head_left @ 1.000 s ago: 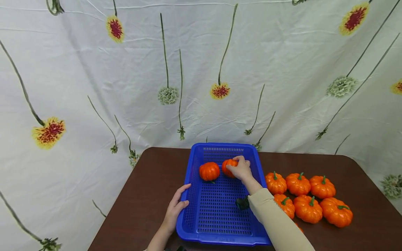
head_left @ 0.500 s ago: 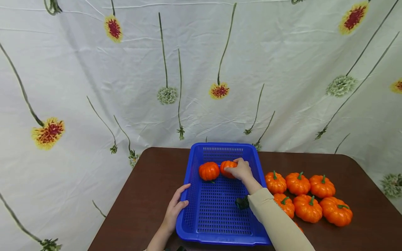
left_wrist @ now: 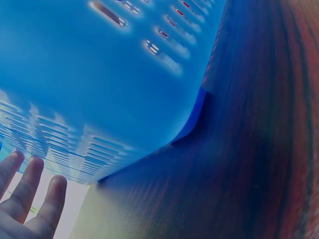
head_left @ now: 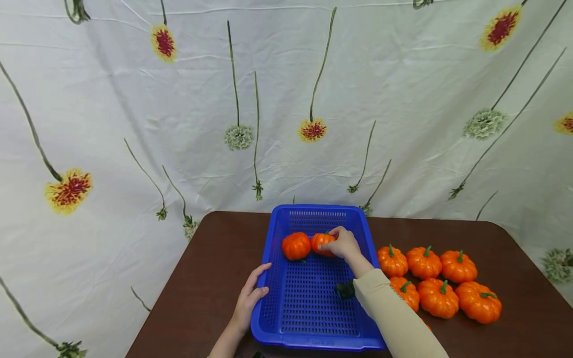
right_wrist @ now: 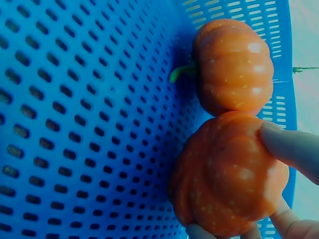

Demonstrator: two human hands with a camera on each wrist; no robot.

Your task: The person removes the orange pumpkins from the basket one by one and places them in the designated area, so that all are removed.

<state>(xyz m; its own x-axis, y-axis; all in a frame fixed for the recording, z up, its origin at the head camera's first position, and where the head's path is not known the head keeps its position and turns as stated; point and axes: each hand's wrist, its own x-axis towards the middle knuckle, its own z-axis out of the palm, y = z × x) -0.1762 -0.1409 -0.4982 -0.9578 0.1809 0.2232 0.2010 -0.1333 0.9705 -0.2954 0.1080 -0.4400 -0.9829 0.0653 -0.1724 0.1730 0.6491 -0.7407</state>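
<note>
In the head view a blue plastic basket (head_left: pixel 313 339) with slotted walls stands on the table. Inside it, toward the back, my right hand (head_left: pixel 345 246) grips a small orange pumpkin (right_wrist: pixel 229 174), thumb on one side and fingers round the other. A second pumpkin (head_left: pixel 296 246) lies beside it on the left, tipped with its green stem toward the front; the two touch in the right wrist view. My left hand (head_left: pixel 247 298) rests against the basket's left rim with its fingers extended; the left wrist view shows those fingers (left_wrist: pixel 52 204) along the outer wall.
Several orange pumpkins (head_left: pixel 438 297) with green stems stand in rows to the right of the basket, partly behind my right sleeve (head_left: pixel 398 311). Brown tabletop (head_left: pixel 197 283) extends to the left. A white flower-printed cloth (head_left: pixel 201 99) hangs behind the table.
My right hand has shifted the gripped pumpkin slightly left, closing the gap to the other pumpkin, which has nudged a little left. My left hand stays at the rim.
</note>
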